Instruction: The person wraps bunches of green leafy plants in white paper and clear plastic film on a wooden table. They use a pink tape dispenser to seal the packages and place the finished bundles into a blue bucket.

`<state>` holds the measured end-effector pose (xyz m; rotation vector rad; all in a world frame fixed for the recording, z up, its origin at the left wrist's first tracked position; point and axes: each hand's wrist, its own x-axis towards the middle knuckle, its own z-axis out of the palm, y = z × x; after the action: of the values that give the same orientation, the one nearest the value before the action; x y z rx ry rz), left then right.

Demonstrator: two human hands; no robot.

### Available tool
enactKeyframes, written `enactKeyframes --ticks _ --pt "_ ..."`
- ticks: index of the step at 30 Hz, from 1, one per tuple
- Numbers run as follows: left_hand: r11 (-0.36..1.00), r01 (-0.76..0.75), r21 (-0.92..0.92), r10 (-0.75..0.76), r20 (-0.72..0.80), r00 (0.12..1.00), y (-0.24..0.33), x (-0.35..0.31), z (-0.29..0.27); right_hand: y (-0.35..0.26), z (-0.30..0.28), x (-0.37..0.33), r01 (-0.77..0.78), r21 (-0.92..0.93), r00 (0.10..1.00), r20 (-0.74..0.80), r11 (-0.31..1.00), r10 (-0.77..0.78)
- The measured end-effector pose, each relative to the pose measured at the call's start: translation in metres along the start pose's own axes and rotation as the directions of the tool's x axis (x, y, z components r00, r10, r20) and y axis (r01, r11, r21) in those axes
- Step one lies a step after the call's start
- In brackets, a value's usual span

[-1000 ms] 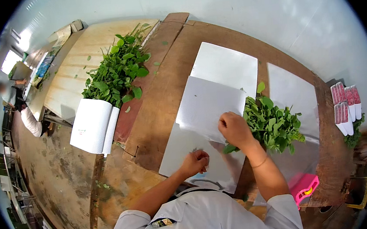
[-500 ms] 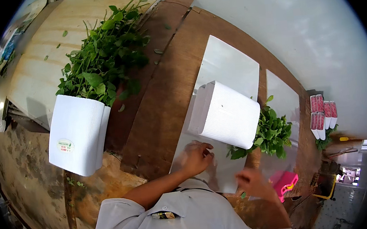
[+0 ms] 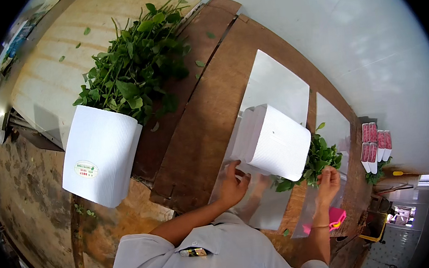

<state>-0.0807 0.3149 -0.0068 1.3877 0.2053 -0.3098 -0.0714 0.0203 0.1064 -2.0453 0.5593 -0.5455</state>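
Nearest, at the bottom, is the light grey shirt of the person working. The hands are well apart over the near edge of a brown wooden tabletop. The left hand has thumb and fingers parted, nothing clearly held, above the near left part of a shiny pale sheet. The right hand is at the near side of a leafy green bunch, fingers curled; whether they grip a stem I cannot tell. A pink tape dispenser sits by the right forearm, near the tabletop's near edge.

Just beyond the hands, a white ribbed packet lies on the sheet against the bunch, partly hiding it. The step in hand looks like tending that bunch; its soft leaves would call for a light pinch.

To the left, a labelled white wrap juts past the tabletop's near edge, larger greens fanning from its far end. Toward the far right corner stand pink-and-white packages; a pale wall rises behind.
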Motion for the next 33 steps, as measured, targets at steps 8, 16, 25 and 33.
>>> enactKeyframes --ticks 8,16,25,33 --pt "0.995 -0.102 0.021 0.104 -0.226 0.969 0.007 0.009 0.003 0.134 -0.054 0.054 -0.672 0.508 0.556 -0.134 0.539 0.82" --pt "0.998 -0.026 0.064 0.044 -0.303 0.952 0.018 0.016 0.006 0.181 -0.045 0.055 -0.276 0.677 0.749 -0.293 0.682 0.594" --pt "0.996 -0.028 0.081 0.053 -0.333 0.941 0.018 0.017 0.022 0.253 -0.106 0.088 -0.439 0.624 0.875 0.133 0.646 0.466" --pt "0.994 -0.04 0.102 0.069 -0.305 0.95 0.012 0.012 0.013 -0.012 0.013 -0.024 0.671 -0.261 0.74 0.298 0.694 -0.603"
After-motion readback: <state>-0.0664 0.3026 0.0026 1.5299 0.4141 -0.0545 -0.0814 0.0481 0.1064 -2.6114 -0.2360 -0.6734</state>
